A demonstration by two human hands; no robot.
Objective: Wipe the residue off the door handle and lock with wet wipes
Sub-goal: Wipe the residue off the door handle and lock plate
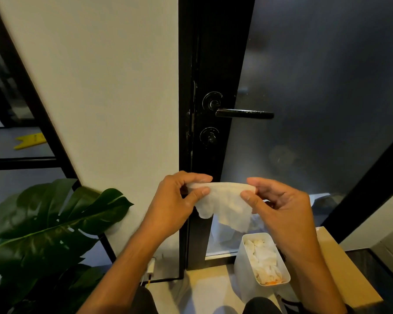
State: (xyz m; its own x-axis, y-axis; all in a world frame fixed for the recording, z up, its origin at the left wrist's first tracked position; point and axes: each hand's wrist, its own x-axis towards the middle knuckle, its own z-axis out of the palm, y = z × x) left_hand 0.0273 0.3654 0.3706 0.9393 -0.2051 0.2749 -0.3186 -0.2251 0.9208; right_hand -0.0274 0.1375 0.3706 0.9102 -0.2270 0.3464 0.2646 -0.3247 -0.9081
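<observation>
A black lever door handle (244,113) sticks out to the right from its round rose on the black door frame, with light specks on the lever. Below it sits the round black lock (209,136). A white wet wipe (225,203) hangs stretched between both hands, well under the lock. My left hand (178,200) pinches the wipe's left top corner between thumb and fingers. My right hand (279,207) pinches the right top corner the same way. Neither hand touches the handle or lock.
A white bin (241,268) with several crumpled used wipes stands on the floor below my right hand. A cardboard box (345,268) lies to its right. A large-leafed green plant (55,223) fills the lower left. The frosted glass door panel (315,75) spreads right of the handle.
</observation>
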